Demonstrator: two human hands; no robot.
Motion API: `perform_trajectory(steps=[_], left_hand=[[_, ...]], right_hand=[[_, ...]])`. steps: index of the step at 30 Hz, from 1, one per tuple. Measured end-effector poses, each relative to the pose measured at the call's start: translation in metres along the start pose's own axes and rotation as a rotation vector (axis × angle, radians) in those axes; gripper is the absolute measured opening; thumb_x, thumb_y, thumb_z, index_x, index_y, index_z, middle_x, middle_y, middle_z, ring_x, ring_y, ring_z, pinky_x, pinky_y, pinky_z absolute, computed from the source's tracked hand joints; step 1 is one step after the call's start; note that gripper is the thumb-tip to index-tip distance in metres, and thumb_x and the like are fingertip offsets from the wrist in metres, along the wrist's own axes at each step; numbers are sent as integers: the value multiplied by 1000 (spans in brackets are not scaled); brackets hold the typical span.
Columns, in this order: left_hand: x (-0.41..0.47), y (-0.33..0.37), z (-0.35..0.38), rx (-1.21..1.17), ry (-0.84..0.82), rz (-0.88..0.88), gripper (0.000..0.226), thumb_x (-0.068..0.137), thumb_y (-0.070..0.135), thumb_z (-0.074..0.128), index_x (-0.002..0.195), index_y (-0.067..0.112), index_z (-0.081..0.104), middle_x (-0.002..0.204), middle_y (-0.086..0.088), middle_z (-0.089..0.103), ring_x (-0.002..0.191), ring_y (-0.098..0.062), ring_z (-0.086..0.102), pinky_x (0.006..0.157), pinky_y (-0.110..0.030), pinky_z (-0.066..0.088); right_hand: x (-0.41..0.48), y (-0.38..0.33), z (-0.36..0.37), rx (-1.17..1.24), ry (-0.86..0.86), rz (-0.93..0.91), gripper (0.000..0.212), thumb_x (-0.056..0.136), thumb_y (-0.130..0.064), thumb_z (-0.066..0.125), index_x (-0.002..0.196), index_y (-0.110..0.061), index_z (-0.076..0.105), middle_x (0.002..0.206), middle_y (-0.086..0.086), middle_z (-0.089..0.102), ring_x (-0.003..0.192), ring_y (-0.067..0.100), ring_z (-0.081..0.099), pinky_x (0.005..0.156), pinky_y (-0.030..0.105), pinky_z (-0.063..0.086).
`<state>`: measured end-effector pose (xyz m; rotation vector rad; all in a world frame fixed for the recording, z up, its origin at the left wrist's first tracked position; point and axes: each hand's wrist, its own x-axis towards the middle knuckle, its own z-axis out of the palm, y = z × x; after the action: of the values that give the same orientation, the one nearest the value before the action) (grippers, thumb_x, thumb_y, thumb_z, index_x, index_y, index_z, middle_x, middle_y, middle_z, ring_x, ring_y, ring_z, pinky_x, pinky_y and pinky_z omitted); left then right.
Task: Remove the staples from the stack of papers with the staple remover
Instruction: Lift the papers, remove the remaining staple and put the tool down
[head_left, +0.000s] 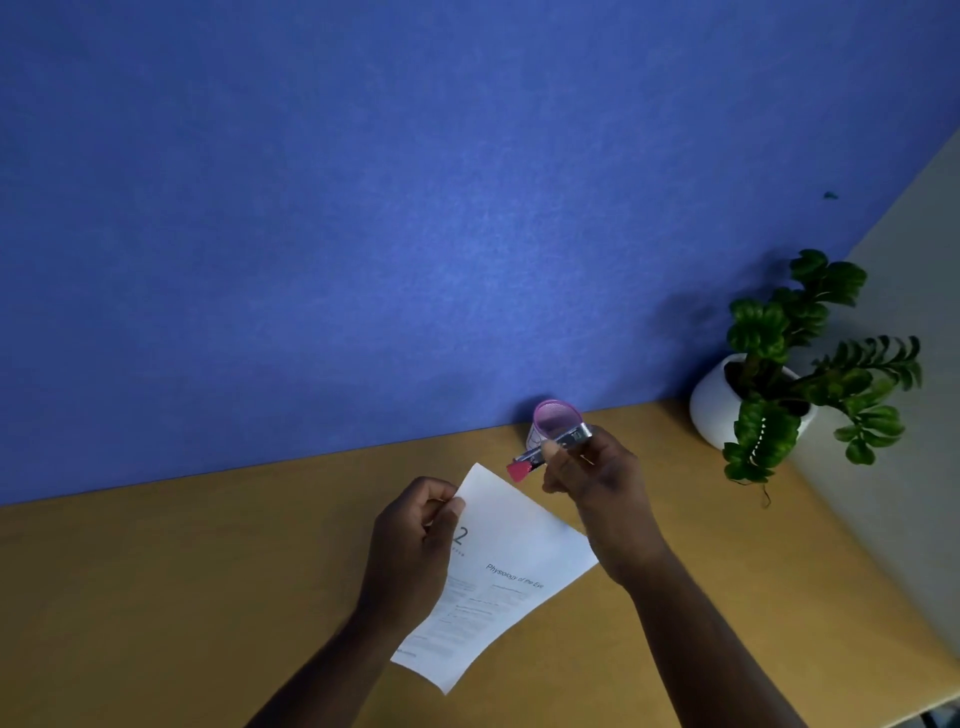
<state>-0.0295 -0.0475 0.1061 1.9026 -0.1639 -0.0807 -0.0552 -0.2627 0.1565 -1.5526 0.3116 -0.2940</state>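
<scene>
A white stack of printed papers (511, 561) is held over the brown desk, its top corner pointing toward the blue wall. My left hand (415, 540) pinches the stack's upper left edge between thumb and fingers. My right hand (597, 483) holds the staple remover (550, 449), a slim metal tool with a red-pink tip, just above and to the right of the stack's top corner. The red tip points down-left, close to the paper's corner but apart from it. No staple is visible at this size.
A small pink-rimmed cup (556, 418) stands against the blue partition wall (363, 234), right behind the staple remover. A green plant in a white pot (727, 400) sits at the right. The desk (182, 597) ends at a grey side panel on the right.
</scene>
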Motion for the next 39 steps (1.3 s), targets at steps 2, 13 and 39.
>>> perform_trajectory(steps=[2, 13, 39], left_hand=[[0, -2, -1, 6, 19, -7, 17, 106, 16, 67, 94, 26, 71, 80, 10, 78, 78, -7, 75, 60, -14, 54], [7, -17, -4, -12, 102, -59, 16, 105, 13, 71, 94, 25, 73, 88, 18, 80, 76, -1, 73, 59, -11, 50], [13, -34, -2, -19, 88, -117, 16, 106, 14, 70, 95, 24, 75, 87, 15, 83, 71, 1, 73, 56, -8, 50]], right_hand=[[3, 6, -9, 121, 80, 31, 13, 96, -15, 78, 104, -6, 72, 86, 14, 74, 78, 27, 72, 77, 38, 62], [10, 100, -86, -42, 638, 226, 28, 82, -14, 90, 73, 0, 68, 67, 13, 75, 64, 28, 70, 65, 41, 62], [17, 203, -94, -1041, 442, 438, 35, 96, -25, 68, 128, -14, 71, 123, 12, 70, 119, 35, 61, 98, 43, 48]])
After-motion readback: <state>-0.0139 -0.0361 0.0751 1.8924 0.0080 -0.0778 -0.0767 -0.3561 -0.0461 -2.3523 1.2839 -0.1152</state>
